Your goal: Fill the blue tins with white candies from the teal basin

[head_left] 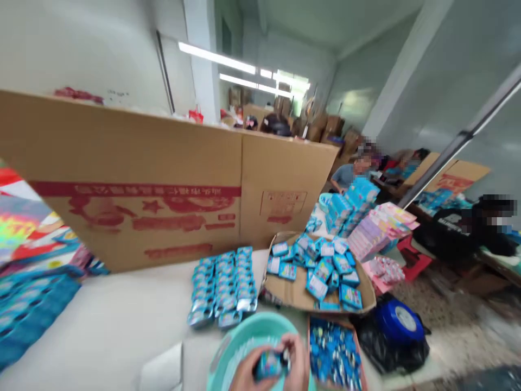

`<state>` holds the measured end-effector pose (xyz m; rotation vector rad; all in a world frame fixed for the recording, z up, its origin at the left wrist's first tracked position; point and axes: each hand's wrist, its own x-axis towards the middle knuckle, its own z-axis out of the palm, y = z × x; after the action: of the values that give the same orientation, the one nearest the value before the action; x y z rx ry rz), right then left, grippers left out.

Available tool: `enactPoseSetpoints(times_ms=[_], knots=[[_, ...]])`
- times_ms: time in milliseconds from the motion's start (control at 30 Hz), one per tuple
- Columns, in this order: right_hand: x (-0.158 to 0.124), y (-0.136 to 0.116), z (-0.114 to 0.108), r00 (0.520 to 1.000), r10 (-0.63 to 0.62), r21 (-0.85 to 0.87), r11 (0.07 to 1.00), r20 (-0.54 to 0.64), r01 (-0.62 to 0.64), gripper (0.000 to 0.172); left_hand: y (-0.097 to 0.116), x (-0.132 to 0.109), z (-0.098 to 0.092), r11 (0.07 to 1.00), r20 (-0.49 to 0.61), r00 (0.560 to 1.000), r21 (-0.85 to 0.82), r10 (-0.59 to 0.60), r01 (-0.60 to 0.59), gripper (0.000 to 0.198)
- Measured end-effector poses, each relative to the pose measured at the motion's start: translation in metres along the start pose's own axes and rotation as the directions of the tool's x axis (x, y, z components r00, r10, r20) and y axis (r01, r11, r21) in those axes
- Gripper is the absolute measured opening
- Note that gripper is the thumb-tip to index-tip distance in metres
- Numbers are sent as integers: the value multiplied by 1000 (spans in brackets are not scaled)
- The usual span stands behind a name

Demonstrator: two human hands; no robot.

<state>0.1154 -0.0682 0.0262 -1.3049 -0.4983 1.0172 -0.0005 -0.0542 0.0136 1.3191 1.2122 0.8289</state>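
Observation:
My left hand [249, 373] is closed around a small blue printed pack [268, 366] with a dark opening at its side. Pressed up to that pack's right end, the fingers of my right hand [299, 363] pinch a small dark and whitish piece [286, 358], too blurred to name. Both hands are over a turquoise basin [228, 347], whose contents look pale and are partly hidden. To the right of the basin, a shallow box [360, 353] holds many small blue and dark pieces [334, 347]. Rows of similar blue packs [223, 282] stand behind the basin.
A cut-down cardboard tray [285, 293] holds loose blue boxes. A tall cardboard panel [163, 163] screens the table's back. More blue packs [36, 309] are stacked at left, near a white card [163, 369]. A blue round object [401, 320] sits on black plastic at right. Other people work beyond.

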Motion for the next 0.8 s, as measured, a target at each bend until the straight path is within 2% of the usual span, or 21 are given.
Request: enactPoseSetpoints(times_ms=[100,167,300,400,500,633,800], knots=[[-8,-6,-2,999,-12,-95,995,-48,7,45,5,-14,0,999,61,998,-39,7,-4,43],[-10,-5,-2,999,-22,-116,993,-35,18,44,3,-17,1,999,42,999,-43,14,-12,42],[-11,3,-5,999,25,-3,1000,-32,-25,47,-6,-22,3,998,19,1000,-66,10,-9,43],[-13,8,-7,998,56,73,996,-19,-54,46,-8,-27,1,997,39,997,-42,64,-63,39],[-12,9,-5,1000,23,69,997,-2,-23,45,-7,-30,-3,993,81,990,-55,112,-108,37],[-8,6,2,1000,-27,104,994,-2,27,31,-9,-28,-4,980,18,991,-148,134,-130,39],[-12,10,5,994,-55,-71,996,99,62,27,-12,-25,-4,969,35,982,-169,188,-179,37]])
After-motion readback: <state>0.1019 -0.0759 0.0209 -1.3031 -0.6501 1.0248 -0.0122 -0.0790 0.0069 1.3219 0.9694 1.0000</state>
